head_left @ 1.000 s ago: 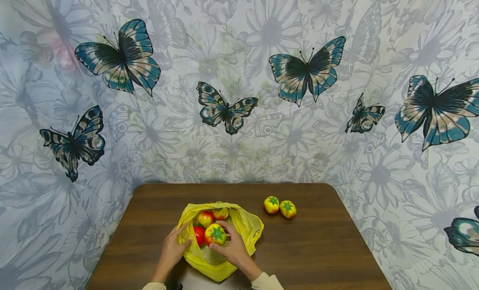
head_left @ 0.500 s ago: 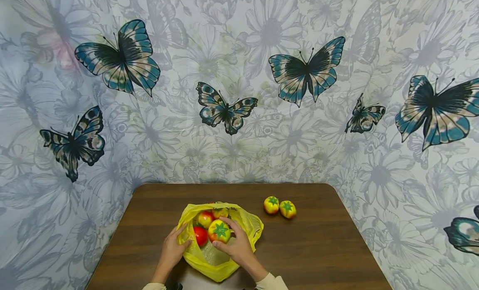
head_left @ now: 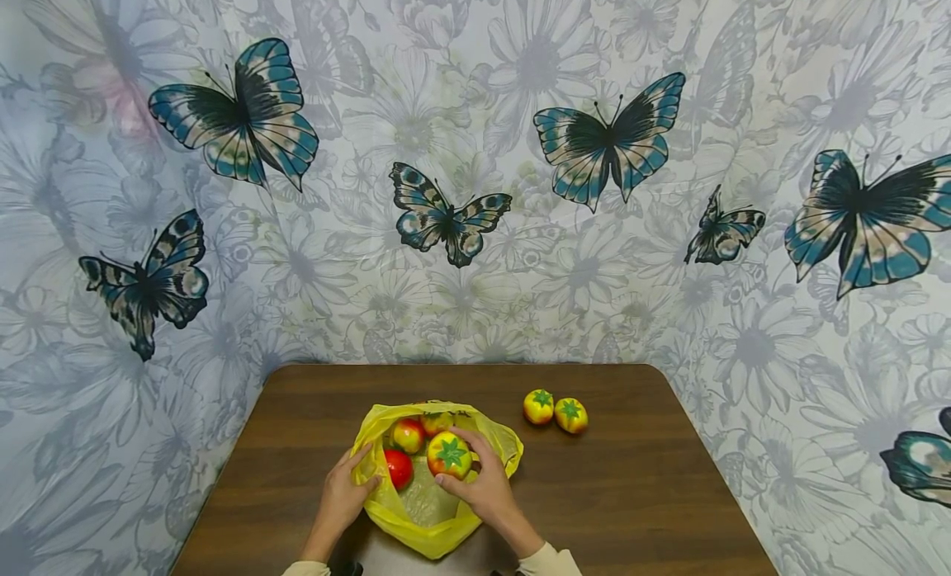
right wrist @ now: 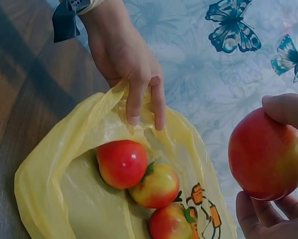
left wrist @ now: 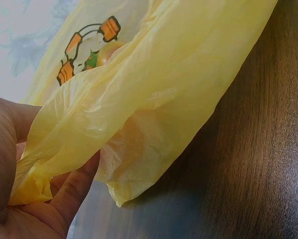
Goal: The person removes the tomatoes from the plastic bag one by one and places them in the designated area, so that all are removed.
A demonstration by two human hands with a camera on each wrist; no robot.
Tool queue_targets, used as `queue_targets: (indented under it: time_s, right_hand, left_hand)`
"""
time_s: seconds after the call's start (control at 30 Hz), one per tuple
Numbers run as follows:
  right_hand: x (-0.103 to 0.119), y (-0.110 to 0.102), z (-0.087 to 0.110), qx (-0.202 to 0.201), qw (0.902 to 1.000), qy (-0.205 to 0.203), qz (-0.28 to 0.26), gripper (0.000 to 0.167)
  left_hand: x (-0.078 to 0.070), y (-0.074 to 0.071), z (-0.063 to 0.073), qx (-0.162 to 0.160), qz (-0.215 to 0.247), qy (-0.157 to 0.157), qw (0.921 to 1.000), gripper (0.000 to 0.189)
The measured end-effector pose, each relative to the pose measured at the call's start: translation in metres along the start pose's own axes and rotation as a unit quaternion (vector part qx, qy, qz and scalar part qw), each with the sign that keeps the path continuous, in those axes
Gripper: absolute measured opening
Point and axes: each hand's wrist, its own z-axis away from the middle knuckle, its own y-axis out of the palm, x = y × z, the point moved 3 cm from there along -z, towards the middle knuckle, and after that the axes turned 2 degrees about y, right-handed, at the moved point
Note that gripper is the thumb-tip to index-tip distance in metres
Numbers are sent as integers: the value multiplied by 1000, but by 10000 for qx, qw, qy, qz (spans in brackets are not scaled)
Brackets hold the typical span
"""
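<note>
Fruit in hand: over the right part of the open mouth of the yellow bag; this offset from the bag is, I judge, the relation that matters most. The right wrist view shows it apart from the plastic; its height over the rim cannot be told.
Fruit's axis: no clear long one; roundish, green star-shaped calyx turned up toward the head camera.
Right hand: at the bag's right side, thumb on the near side of the fruit and fingers on the far side, clamped on it; the nearer hand to the fruit.
Left hand: at the bag's left rim, plastic pinched between thumb and fingers.
Red fruit: inside the bag, toward its left wall, close to the left thumb.
Middle fruit and back fruit: inside the bag, toward its far wall; all three lie touching or nearly so.
Loose fruits: on the table right of the bag and beyond it, side by side, on the right hand's side.
Table: brown wood grain, under the bag and to either side.
Wall: beyond the bag, pale floral print with blue-black butterflies.
</note>
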Motion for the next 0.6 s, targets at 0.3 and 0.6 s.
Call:
queue_targets:
  time_s: [0.3, 0.6]
  right_hand:
    - [-5, -12, -1, -459, 9987, 74, 219, 63]
    - [-12, -24, -1, -678, 9973, 229, 168, 63]
  left_hand:
    - [1, 1, -1, 13, 17, 14, 10000, 61]
    - [1, 0, -1, -7, 49, 63, 10000, 60]
